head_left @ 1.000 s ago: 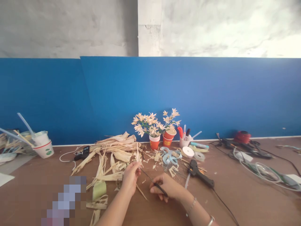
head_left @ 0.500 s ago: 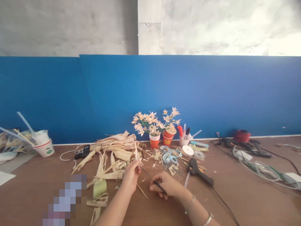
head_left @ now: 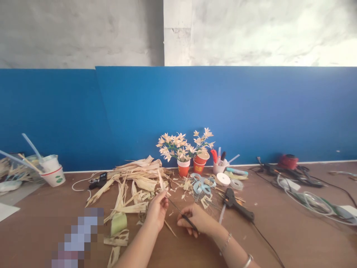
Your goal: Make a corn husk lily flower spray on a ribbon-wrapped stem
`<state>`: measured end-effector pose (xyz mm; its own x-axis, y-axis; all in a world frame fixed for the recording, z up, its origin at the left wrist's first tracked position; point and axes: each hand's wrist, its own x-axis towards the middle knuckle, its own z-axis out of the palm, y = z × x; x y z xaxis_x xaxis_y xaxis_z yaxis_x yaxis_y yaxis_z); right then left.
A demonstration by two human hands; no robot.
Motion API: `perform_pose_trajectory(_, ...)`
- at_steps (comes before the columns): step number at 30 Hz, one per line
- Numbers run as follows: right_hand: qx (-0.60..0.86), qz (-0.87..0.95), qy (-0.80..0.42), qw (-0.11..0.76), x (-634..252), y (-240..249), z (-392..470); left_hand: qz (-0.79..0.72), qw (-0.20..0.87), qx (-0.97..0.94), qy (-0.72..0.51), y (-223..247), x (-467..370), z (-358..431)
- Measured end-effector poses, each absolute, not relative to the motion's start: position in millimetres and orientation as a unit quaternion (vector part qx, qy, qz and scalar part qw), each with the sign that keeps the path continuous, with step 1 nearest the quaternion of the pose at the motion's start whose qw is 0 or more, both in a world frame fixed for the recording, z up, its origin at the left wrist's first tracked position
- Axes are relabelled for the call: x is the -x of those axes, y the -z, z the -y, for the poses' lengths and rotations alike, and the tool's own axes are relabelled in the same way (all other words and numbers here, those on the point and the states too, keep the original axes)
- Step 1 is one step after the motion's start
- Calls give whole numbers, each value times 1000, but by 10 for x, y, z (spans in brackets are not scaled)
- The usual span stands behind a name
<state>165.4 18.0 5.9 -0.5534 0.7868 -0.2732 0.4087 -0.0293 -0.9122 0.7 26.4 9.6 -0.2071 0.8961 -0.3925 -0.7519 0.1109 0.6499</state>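
Note:
Near the centre of the view, my left hand (head_left: 158, 209) pinches a small pale pointed piece of husk (head_left: 161, 183), its tip pointing up. My right hand (head_left: 191, 219) is closed on a thin dark tool (head_left: 175, 206) with a black handle; its long narrow end reaches up and left to the fingers of my left hand. Dry husks (head_left: 139, 175) lie behind and left of my left hand. Behind both hands, pale flowers (head_left: 178, 143) on green stems stand in a red paper cup (head_left: 183, 169), with more flowers by a second red cup (head_left: 198, 163).
A glue gun (head_left: 238, 204) with a cord lies right of my right hand. Nearby are a white tape roll (head_left: 223, 179), blue ribbon (head_left: 202, 185) and a pen cup (head_left: 219, 167). Cables (head_left: 312, 204) lie far right; a white cup (head_left: 52, 175) stands left. A green roll (head_left: 119, 224) sits front left.
The whole view has shifted very slightly. Both hands keep nearly the same place and hold, and the tool stays at the left fingers.

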Motion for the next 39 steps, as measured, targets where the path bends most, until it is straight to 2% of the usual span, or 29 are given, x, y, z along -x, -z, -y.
perform_pose_trajectory(39, 451, 652, -585, 170, -1685, -100, -172, -426, 603, -235, -632, -81, 62, -274)
